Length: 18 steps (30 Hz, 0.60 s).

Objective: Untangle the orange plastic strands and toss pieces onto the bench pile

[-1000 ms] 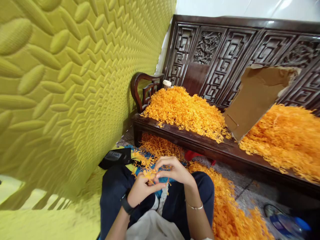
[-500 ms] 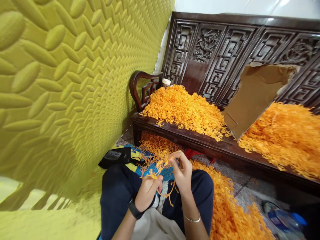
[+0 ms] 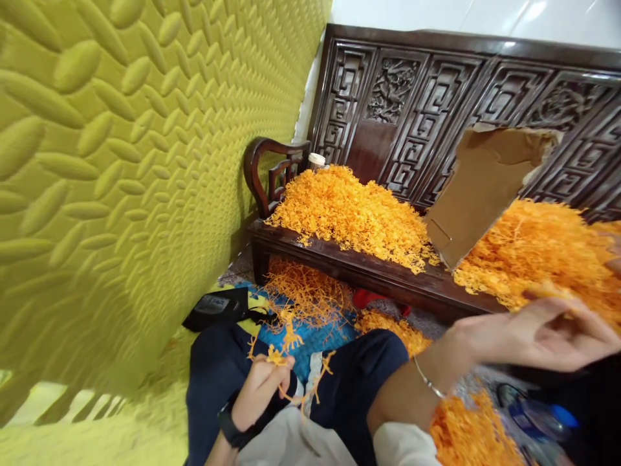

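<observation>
My left hand point(image 3: 264, 388) is closed on an orange plastic strand point(image 3: 310, 391) with small flower-like bits point(image 3: 276, 356), above my lap. Thin branches of it hang to the right over my trousers. Stretched far to the right, my right hand point(image 3: 543, 336) is beside the right-hand orange pile point(image 3: 543, 239) on the bench. Its fingers are curled, and a blurred orange piece point(image 3: 548, 291) shows at the thumb and fingertips. A tangle of bare orange strands point(image 3: 305, 291) lies in front of my knees on a blue and yellow cloth or bag point(image 3: 303, 346).
A dark carved wooden bench point(image 3: 315, 252) bears another orange heap point(image 3: 354, 207). Leaning cardboard point(image 3: 470, 188) separates the heaps. Another person's hand point(image 3: 615, 249) shows at the right edge. Yellow padding point(image 3: 145, 162) rises at left. A black pouch point(image 3: 218, 307), floor pieces point(image 3: 473, 427) and a blue-capped bottle point(image 3: 548, 421) lie low.
My right hand has left the strand and swung right to the bench's right-hand pile. My left hand still holds the strand over my lap. Another person's hand has appeared at the right edge.
</observation>
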Each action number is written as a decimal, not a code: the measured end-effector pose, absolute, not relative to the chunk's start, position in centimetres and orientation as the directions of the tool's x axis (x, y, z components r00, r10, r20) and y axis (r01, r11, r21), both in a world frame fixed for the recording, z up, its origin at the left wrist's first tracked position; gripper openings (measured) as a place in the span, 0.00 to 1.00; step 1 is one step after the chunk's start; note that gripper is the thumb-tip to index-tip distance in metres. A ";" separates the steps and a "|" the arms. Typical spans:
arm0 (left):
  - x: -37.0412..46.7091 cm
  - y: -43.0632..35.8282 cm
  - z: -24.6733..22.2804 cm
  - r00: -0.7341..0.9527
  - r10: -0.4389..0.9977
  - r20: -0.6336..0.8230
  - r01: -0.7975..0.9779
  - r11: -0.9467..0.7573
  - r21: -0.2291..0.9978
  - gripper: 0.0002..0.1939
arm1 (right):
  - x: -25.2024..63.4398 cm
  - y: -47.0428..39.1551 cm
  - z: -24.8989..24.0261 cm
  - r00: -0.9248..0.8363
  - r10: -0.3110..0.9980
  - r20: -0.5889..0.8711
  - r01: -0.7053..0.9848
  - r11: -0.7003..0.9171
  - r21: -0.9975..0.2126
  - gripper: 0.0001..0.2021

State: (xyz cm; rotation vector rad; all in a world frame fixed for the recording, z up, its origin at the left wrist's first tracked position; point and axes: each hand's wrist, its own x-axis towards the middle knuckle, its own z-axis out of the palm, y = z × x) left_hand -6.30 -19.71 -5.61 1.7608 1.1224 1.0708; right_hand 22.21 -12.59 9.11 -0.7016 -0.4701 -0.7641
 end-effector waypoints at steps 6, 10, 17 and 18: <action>-5.9 -17.9 -4.4 0.323 0.906 0.275 0.325 -0.379 0.866 0.35 | 23.3 -3.2 10.4 0.416 0.402 0.815 0.705 0.424 -0.569 0.13; -5.5 -17.1 -4.1 0.302 0.912 0.277 0.361 -0.379 0.852 0.32 | 21.8 -2.2 6.8 0.144 0.743 0.653 0.679 0.406 -0.612 0.16; -5.0 -15.9 -4.7 0.234 0.932 0.276 0.477 -0.358 0.803 0.29 | 12.3 -13.0 2.2 -0.444 0.825 0.348 0.346 0.517 -0.783 0.16; -5.0 -15.8 -4.8 0.241 0.930 0.278 0.482 -0.364 0.797 0.28 | 11.3 -14.0 1.7 -0.455 0.818 0.353 0.354 0.529 -0.771 0.17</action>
